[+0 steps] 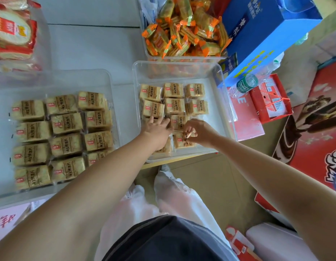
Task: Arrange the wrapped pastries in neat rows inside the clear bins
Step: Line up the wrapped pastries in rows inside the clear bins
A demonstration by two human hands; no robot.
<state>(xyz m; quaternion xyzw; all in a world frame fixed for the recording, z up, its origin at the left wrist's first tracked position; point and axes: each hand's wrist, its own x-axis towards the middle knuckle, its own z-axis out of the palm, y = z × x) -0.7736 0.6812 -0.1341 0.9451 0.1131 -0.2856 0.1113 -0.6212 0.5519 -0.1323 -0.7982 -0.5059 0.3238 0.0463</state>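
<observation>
Two clear bins stand on the pale table. The left bin point(106, 76) holds three full rows of tan wrapped pastries point(66, 123). The right bin point(222, 102) has several of the same pastries point(173, 106) laid in rows at its far half. My left hand point(156, 127) lies flat with straight fingers on pastries in the left column of that bin. My right hand point(198, 129) pinches the top edge of a wrapped pastry point(181, 143) near the bin's front wall.
A bin of orange-wrapped snacks point(184, 31) sits behind the right bin. A bin of red-wrapped round crackers point(14, 32) stands at the far left. Blue box point(267, 29), water bottle point(246, 83) and red cartons point(314, 129) crowd the right side.
</observation>
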